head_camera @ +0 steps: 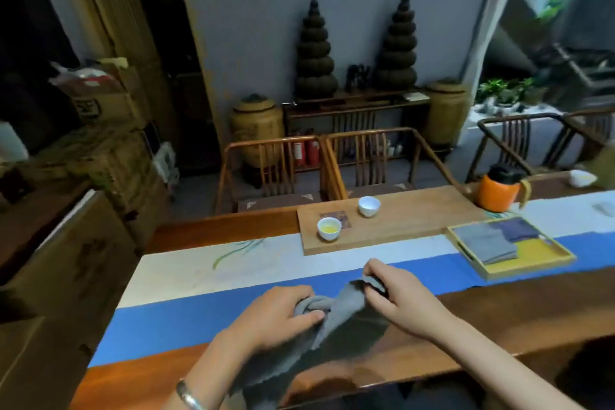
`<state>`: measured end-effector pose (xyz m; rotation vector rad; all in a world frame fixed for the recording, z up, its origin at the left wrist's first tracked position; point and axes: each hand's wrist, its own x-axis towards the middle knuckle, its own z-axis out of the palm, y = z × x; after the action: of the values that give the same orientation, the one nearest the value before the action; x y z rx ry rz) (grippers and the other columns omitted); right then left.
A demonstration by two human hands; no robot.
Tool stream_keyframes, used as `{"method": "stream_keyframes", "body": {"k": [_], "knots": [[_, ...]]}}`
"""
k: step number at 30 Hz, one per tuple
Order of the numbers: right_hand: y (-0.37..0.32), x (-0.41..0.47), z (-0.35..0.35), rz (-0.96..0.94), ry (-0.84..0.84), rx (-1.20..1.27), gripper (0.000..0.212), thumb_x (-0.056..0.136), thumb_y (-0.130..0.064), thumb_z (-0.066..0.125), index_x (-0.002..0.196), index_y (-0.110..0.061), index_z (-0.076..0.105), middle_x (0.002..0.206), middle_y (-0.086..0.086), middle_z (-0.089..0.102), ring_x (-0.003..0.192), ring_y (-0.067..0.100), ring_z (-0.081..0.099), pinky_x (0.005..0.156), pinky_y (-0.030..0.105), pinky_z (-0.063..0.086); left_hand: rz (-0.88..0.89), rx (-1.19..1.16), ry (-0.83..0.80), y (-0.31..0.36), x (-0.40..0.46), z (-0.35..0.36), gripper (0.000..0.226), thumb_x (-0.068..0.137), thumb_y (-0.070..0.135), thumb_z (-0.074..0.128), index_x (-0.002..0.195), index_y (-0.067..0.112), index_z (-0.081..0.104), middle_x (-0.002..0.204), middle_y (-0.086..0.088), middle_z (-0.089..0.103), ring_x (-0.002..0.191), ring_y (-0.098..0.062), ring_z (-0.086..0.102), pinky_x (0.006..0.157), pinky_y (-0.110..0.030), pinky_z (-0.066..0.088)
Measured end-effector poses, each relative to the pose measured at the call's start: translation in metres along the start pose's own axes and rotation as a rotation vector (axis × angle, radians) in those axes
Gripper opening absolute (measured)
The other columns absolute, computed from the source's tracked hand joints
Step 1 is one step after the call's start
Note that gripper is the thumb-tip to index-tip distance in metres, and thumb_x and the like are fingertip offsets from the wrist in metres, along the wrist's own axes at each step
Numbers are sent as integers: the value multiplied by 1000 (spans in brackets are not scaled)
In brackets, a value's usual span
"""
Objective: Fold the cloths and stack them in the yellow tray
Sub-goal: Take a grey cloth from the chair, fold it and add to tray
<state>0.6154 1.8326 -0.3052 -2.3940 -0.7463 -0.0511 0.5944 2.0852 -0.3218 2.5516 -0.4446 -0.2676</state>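
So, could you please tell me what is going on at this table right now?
A person is working on a grey cloth at the near edge of the table. The left hand and the right hand each grip a bunched part of it, and it is not yet folded. To the right, the yellow tray already holds a folded grey cloth and a darker blue one.
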Motion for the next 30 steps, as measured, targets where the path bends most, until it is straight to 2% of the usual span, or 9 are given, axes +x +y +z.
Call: {"method": "stream_keyframes", "body": {"k": [6,9,12,15,20,23,26,30], "knots": [[81,-46,-68,95,36,-38,14,87,-27,49,82,-33,38,68,-5,49,64,12,49,59,36,41,41,-13,-137,82,89,44,60,63,86,52,86,30,57,81,10,63,74,-3,57,67,-35,51],[120,-49,-100,63,18,-51,15,86,-24,51,81,-33,40,67,-9,48,64,9,48,57,30,38,11,-45,-138,116,126,70,54,62,81,58,86,33,56,80,12,62,74,-5,57,69,-36,52],[156,-44,-125,6,-16,-69,7,85,-28,49,83,-31,43,70,-12,49,68,5,50,57,22,36,-23,-76,-147,146,158,91,49,64,77,60,86,34,55,83,12,63,79,-6,58,70,-36,51],[185,-34,-145,-28,-50,-78,5,84,-28,49,85,-27,44,72,-9,50,66,8,48,58,24,37,-49,-118,-92,170,184,104,48,67,71,60,87,28,54,87,8,64,83,-11,59,73,-41,51],[216,-19,-161,-64,-83,-77,7,85,-24,51,85,-23,45,71,-9,49,65,10,46,56,27,33,-100,-141,-82,181,206,116,46,68,70,60,91,30,55,93,9,65,87,-9,59,80,-45,52],[228,-4,-166,-64,-81,-74,8,87,-25,51,85,-22,45,70,-11,47,65,6,46,55,23,29,-112,-133,-89,178,225,107,47,67,72,61,95,33,56,97,10,65,90,-8,59,83,-45,52],[238,12,-167,-34,-35,-50,7,87,-26,51,86,-21,46,71,-9,51,65,7,47,55,25,33,-101,-93,-121,171,249,94,50,66,74,61,99,37,55,101,12,65,92,-9,59,84,-44,52],[251,37,-170,38,3,-52,11,86,-29,51,82,-26,41,71,-6,51,65,13,48,57,33,37,-14,50,-29,167,293,86,75,63,79,59,123,37,46,121,11,58,106,-11,55,89,-39,50]]}}
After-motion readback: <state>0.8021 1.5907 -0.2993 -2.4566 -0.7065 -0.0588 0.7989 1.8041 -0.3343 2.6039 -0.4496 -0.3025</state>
